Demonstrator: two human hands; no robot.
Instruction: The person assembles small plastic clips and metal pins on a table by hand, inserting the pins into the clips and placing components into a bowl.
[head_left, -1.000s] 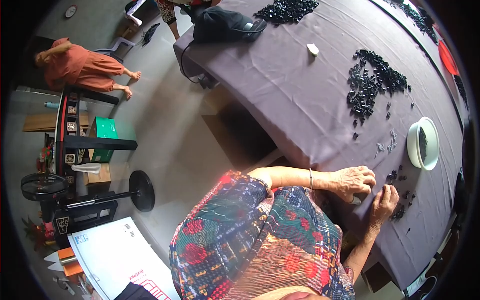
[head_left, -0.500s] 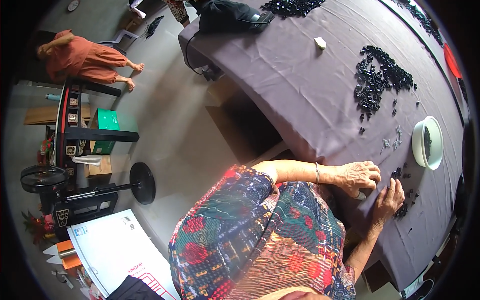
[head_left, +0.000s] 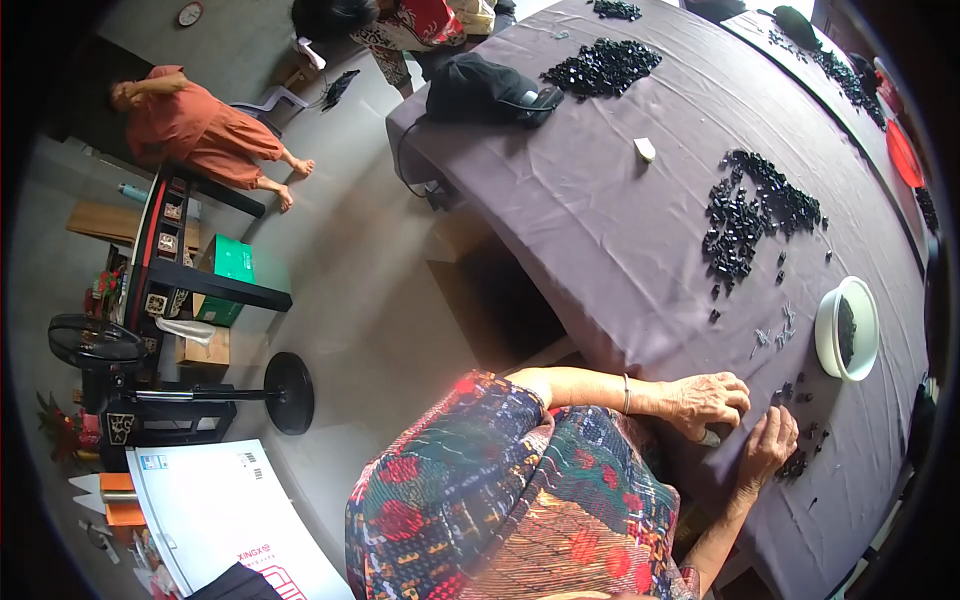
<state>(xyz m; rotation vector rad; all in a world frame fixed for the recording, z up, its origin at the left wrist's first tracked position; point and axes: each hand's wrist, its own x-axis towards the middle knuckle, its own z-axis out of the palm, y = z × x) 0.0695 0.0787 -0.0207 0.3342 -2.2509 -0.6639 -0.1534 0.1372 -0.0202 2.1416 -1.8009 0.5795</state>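
Observation:
My left hand (head_left: pixel 707 402) is closed, its fingers curled just over the edge of the cloth-covered table. A small whitish item (head_left: pixel 710 438) shows under its fingers, but its kind is hidden. To the right, my right hand (head_left: pixel 769 446) rests low over the cloth with its fingertips pinched at a small black part (head_left: pixel 783 392). Loose black parts (head_left: pixel 795 465) lie beside and under that hand. Beyond my hands are thin grey pieces (head_left: pixel 775 332) and a pale bowl (head_left: pixel 824 345) with dark contents.
A large pile of black parts (head_left: pixel 745 225) spreads over the grey tablecloth (head_left: pixel 560 200). Farther off lie another pile (head_left: pixel 605 68), a black cap (head_left: pixel 470 88) and a small white block (head_left: pixel 645 150). A fan (head_left: pixel 290 392) and a white box (head_left: pixel 210 510) stand left; other people are beyond.
The whole view has tilted, so the table and room sit lower in the picture and a person at the top shows more. Both hands stay at nearly the same spots on the table.

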